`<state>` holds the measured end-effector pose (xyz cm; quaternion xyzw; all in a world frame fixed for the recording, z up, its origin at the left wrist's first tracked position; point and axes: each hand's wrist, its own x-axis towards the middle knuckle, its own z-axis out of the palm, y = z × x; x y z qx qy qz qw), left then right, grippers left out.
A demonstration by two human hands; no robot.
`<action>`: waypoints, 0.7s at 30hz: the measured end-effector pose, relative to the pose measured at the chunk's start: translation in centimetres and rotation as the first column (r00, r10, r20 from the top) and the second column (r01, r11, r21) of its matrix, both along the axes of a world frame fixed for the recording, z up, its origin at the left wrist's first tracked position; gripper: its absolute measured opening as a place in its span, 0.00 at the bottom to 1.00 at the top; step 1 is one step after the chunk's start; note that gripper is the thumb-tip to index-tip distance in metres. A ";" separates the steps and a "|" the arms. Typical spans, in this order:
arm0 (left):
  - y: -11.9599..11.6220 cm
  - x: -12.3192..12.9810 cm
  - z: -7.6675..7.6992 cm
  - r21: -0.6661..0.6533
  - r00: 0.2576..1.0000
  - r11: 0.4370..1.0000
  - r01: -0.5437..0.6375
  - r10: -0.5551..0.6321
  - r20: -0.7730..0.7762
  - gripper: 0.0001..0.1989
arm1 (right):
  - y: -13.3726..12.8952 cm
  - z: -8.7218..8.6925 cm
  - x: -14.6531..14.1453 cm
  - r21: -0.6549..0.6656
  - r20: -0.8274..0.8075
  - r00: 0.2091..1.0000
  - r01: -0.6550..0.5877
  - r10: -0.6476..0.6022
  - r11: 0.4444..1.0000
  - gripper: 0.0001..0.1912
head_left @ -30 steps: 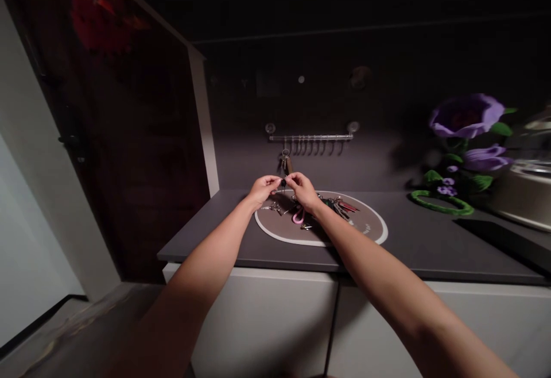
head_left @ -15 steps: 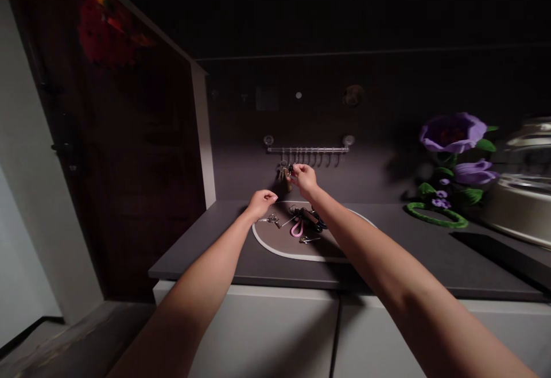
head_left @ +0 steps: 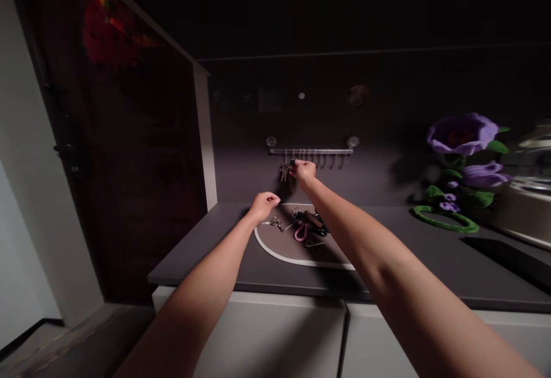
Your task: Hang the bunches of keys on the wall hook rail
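Note:
A clear hook rail (head_left: 318,151) is fixed to the dark wall, with several hooks along it. A bunch of keys (head_left: 284,172) hangs from its left part. Just beside that bunch, my right hand (head_left: 305,171) pinches another set of keys (head_left: 292,162) with a dark piece at the top, close under the hooks; the fingers partly hide it. My left hand (head_left: 263,205) hovers lower, over the mat's back left edge, thumb and fingers closed together with nothing visible between them. Below it, loose keys (head_left: 274,223) rest on the brown mat (head_left: 279,249). A pink loop strap (head_left: 301,232) lies beside black items (head_left: 314,222).
Purple artificial flowers (head_left: 462,137) with a green ring base (head_left: 445,221) stand at right, near a pale round appliance (head_left: 525,200). A dark cabinet (head_left: 301,10) overhangs the counter (head_left: 202,246). At left is a dark door (head_left: 133,194).
My right hand has risen slightly toward the hooks with its keys. My left hand stays nearly in place, and the view has shifted a little.

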<state>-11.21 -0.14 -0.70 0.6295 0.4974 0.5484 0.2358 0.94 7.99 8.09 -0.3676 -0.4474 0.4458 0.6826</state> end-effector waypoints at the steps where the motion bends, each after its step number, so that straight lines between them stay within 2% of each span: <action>1: 0.0 0.0 0.0 0.001 1.000 1.000 -0.004 0.004 -0.001 0.06 | 0.1 0.0 -0.1 -0.010 -0.011 1.000 0.006 -0.006 1.000 0.05; 5: 0.1 0.0 0.0 0.000 1.000 1.000 -0.002 0.002 -0.004 0.04 | 0.2 -0.3 -0.2 -0.030 -0.045 0.999 0.010 -0.011 1.000 0.05; 11: 0.4 -0.2 -0.2 -0.011 1.000 1.000 0.023 -0.023 0.007 0.03 | 0.0 -1.2 0.0 -0.053 0.007 1.000 -0.009 0.010 0.999 0.05; 21: 0.4 -0.3 -0.3 -0.037 0.999 0.999 0.027 -0.026 0.027 0.06 | 0.0 -1.8 0.8 -0.036 0.003 0.994 -0.105 0.105 0.994 0.06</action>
